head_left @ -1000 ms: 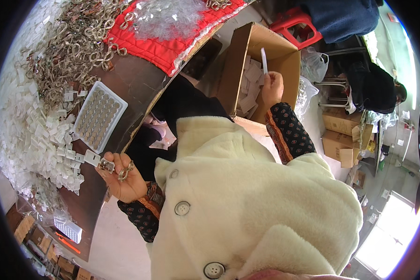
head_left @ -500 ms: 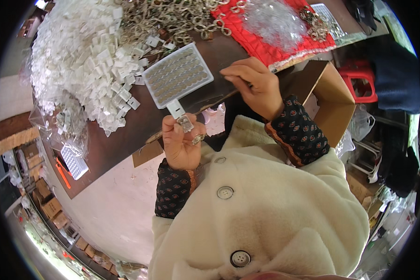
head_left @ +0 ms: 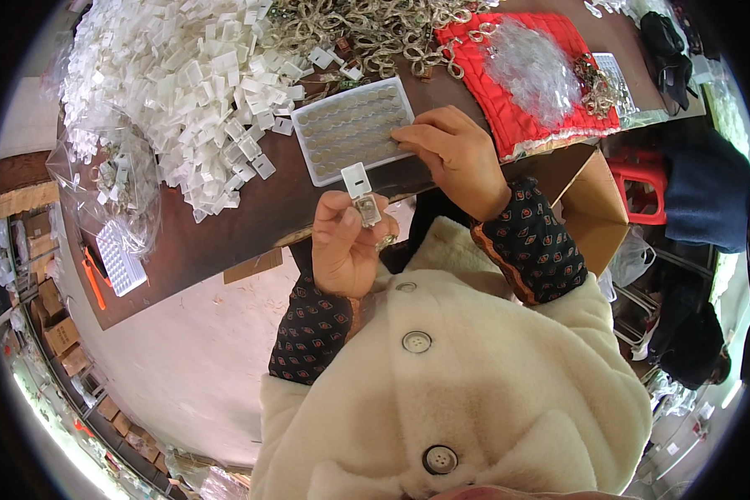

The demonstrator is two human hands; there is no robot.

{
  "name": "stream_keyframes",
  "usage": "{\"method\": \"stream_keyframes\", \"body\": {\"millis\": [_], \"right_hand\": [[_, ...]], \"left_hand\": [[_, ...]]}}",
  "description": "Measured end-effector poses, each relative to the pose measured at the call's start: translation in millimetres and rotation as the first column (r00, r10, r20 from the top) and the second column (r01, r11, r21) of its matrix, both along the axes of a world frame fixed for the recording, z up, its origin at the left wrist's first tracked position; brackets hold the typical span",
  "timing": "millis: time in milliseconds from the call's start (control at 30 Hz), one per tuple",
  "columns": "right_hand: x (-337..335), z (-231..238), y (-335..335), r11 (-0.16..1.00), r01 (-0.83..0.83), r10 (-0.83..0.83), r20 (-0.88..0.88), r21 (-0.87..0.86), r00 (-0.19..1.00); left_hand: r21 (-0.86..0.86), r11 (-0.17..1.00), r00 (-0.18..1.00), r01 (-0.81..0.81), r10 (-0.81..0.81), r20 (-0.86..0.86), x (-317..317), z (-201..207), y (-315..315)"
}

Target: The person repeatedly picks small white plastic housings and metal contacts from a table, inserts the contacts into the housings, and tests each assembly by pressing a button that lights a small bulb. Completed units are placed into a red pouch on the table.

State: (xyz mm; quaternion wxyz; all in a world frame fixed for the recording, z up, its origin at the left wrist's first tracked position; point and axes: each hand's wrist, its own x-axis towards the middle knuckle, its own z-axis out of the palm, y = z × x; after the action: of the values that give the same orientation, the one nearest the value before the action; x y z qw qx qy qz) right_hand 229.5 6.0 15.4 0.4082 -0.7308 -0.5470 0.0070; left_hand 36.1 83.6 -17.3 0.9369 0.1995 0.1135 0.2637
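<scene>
My left hand point(head_left: 342, 254) is closed round a small white plastic case point(head_left: 356, 180), whose lid stands open toward the tray. A bit of coiled, pale wire point(head_left: 386, 242) shows by the fingers of that hand. My right hand point(head_left: 467, 167) has thumb and forefinger pinched together at the right edge of a shallow white tray point(head_left: 304, 150). What lies between those fingertips, if anything, is hidden. Rows of round, flat, coin-like cells point(head_left: 342, 125) fill the tray, which rests on the dark table.
A big heap of white plastic cases point(head_left: 200, 100) covers the table's left. Tangled wire coils point(head_left: 367, 33) lie behind the tray. Red padded cloth point(head_left: 475, 75) carries clear plastic pieces point(head_left: 529, 71). Orange-handled pliers point(head_left: 96, 279) lie left; a cardboard box point(head_left: 596, 200) stands right.
My right hand's fingertips, apart from the tray before, are now at its right edge. The left hand still holds the white case. The whole view has shifted somewhat.
</scene>
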Motion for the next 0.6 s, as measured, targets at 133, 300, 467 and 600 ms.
{"method": "stream_keyframes", "body": {"millis": [133,300,467,600], "right_hand": [[-0.8,2.0,-1.4,0.998,0.01,-0.009,0.021,-0.057,1.0],[-0.7,8.0,1.0,0.994,0.004,0.004,0.068,-0.11,0.998],[-17.3,30.9,-2.0,0.997,-0.018,0.029,-0.147,0.08,0.989],[-36.3,47.9,-7.9,0.986,-0.04,0.058,-0.11,0.16,0.992]], "left_hand": [[0.022,1.0,1.0,0.011,-0.01,-0.014,1.8,2.4,5.4],[-0.011,0.999,0.999,-0.038,0.038,0.029,11.8,9.6,7.3],[0.127,0.989,0.996,-0.077,0.08,-0.025,21.7,20.1,3.3],[0.191,0.976,0.994,-0.105,0.109,-0.011,26.0,26.3,-1.0]]}}
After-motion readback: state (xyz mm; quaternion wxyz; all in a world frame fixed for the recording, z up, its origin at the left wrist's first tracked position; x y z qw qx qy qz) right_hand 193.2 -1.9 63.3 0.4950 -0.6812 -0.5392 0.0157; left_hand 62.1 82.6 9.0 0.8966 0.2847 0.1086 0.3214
